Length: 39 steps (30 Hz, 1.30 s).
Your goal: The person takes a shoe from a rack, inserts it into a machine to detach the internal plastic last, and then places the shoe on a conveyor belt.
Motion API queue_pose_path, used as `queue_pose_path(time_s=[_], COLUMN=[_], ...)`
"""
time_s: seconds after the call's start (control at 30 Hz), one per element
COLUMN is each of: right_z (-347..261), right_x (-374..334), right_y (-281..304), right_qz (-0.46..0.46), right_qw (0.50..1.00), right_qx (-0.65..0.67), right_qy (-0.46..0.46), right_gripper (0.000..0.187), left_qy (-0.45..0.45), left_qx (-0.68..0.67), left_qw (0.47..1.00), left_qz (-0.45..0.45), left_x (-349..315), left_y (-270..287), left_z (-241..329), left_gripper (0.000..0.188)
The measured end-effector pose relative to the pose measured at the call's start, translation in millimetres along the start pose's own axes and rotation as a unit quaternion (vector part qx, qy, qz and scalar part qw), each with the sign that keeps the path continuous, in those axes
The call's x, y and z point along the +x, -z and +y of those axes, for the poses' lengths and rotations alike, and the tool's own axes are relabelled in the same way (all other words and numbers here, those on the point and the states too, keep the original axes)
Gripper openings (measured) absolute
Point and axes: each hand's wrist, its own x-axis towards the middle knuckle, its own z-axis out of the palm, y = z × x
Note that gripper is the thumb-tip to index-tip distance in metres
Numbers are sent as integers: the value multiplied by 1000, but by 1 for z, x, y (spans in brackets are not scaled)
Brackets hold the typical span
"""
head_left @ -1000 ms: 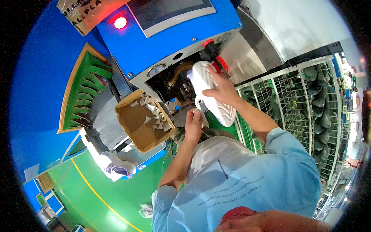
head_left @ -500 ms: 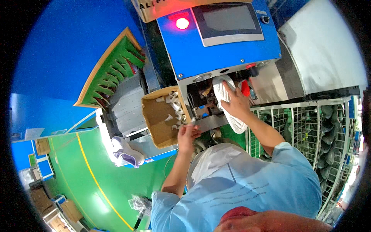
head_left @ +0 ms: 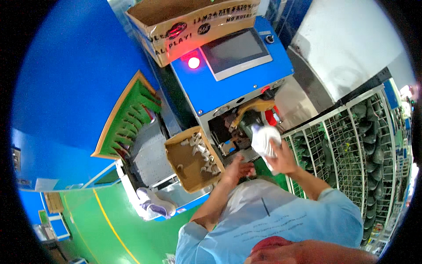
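My right hand (head_left: 283, 159) grips a white shoe (head_left: 265, 140) with a patterned sole, in front of the machine's opening. A lilac part of the shoe shows at its far end. My left hand (head_left: 239, 170) is beside it, near the lower edge of the machine, with curled, slightly blurred fingers; what they hold is too small to make out. To its left stands an open cardboard box (head_left: 187, 174) with several small white curved pieces (head_left: 203, 154). Inside the machine's opening (head_left: 228, 130) are metal parts and a yellowish curved part (head_left: 255, 107).
The blue machine (head_left: 237, 83) has a screen (head_left: 237, 50) and a lit red lamp (head_left: 193, 63); a large carton (head_left: 198, 28) sits on top. Another white-and-lilac shoe (head_left: 156, 204) lies at left on a bench. A wire rack (head_left: 338, 154) with dark shoe-shaped pieces stands at right.
My right hand has drawn the shoe back from the opening toward me and turned it. My left hand has moved from the box's edge toward the shoe. The view has shifted.
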Motion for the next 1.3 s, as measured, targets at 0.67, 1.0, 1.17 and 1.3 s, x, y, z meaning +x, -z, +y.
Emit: queue_pose_path(time_s=[0.67,1.0,1.17,1.3], right_z=[-25,48,73,136], right_x=[-28,-309,-423,-488], right_y=[17,280,326,340], right_qz=[-32,498,640,621], right_qw=[646,615,503,372], right_qx=[687,544,570,690], right_qy=[-331,-280,-108,-27], right_gripper=[84,78,68,57], left_qy=[137,50,96,131], left_qx=[112,190,267,298], left_qw=[981,976,955,941], left_qz=[-76,-93,-88,-96], left_x=[-6,-2,28,42], left_y=[4,-99,-150,-183], left_z=[-47,-43,-75,-99], left_gripper=[59,64,65,66])
